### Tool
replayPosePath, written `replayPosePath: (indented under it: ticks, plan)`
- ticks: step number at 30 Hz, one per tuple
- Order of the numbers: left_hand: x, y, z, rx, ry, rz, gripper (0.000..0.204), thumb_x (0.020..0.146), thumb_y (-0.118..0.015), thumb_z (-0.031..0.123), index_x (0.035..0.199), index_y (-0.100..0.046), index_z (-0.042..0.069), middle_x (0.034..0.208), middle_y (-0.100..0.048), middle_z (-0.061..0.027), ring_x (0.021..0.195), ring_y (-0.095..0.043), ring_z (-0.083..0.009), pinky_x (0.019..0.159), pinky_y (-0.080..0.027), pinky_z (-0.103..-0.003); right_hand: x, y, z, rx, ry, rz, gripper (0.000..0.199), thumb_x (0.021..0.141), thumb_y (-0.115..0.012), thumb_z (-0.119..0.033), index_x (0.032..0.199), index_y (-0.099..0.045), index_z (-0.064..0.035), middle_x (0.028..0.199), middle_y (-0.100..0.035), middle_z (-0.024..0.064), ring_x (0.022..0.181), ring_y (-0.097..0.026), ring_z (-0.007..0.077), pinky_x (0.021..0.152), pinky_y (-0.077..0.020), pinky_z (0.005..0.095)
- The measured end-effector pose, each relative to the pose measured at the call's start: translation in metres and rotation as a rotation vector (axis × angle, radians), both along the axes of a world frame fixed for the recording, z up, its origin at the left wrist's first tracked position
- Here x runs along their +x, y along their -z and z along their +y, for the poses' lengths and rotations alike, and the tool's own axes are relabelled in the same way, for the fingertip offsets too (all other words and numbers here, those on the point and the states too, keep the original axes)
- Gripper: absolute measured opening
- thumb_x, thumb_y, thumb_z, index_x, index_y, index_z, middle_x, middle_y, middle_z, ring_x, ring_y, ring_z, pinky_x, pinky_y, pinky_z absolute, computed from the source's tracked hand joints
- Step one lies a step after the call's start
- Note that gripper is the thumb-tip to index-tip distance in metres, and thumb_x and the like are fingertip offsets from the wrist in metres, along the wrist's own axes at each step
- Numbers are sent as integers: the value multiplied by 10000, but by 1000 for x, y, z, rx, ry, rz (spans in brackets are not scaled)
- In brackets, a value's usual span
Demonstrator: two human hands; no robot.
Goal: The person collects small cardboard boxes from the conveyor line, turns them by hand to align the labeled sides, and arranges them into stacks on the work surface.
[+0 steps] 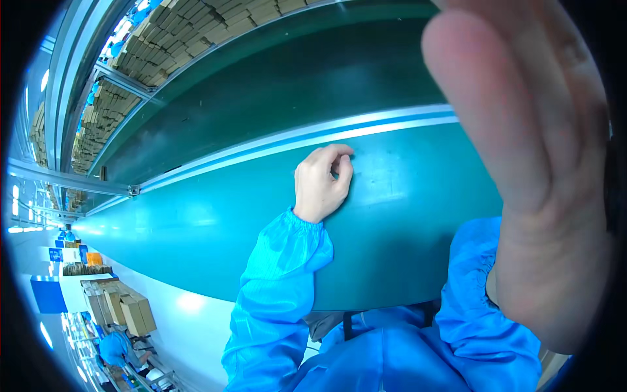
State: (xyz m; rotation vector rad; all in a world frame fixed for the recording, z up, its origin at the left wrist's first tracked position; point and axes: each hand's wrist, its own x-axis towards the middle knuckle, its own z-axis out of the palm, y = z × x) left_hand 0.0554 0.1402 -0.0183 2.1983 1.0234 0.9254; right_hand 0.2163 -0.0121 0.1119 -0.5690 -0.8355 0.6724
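The left hand (323,183) curls loosely over the teal counter (196,222), near the rail (261,149) along its far edge; I cannot tell whether it grips anything. Well apart, the right hand (542,144) rises, fingers extended, above the counter's right side.

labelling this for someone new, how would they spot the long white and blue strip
Start at the long teal work surface in front of the person. Just beyond the bare left hand, the long white-and-blue strip runs along that surface's far edge. Its lengthwise stripes set it apart from the plain teal and the dark green surface beyond.
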Motion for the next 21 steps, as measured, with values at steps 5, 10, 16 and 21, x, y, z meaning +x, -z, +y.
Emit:
replayPosePath:
  ticks: [5, 10, 16, 21]
  plan:
    - [12, -16, 21, -19, -32, 23, 96, 845, -656, 64, 913, -723, 57, 769, -674, -113, 639, -648, -232, 589, -522, -351, 19, -37, 31, 62, 12, -80, 672, 1057, -370, -345, 1538, -160, 75, 1561, -117, 408, 1375, -335, 583, 1039, -447, 625]
    - [5, -5, 29, 108, -9, 17, 105, 848, -643, 86, 918, -719, 69, 788, -681, -125, 677, -667, -265, 617, -535, -383, 16, -81, 48, 194, -44, -134, 605, 1062, -321, -372, 1482, -280, 62, 1458, -295, 400, 1236, -485, 509, 954, -509, 557]
    - [-5, 36, 38, 180, 67, 2, 117, 849, -637, 109, 919, -726, 79, 784, -686, -120, 671, -668, -265, 617, -540, -392, -3, -94, 48, 40, -189, -478, 454, 1048, -448, -393, 1122, -577, 35, 958, -683, 286, 878, -693, 368, 775, -573, 439]
    - [6, -8, 20, 1, -54, 77, 137, 860, -630, 143, 936, -732, 93, 784, -693, -117, 683, -677, -267, 623, -543, -401, 9, -107, 37, 0, -473, -945, 415, 975, -627, -294, 1245, -636, 21, 1205, -683, 191, 1060, -680, 349, 920, -541, 414]
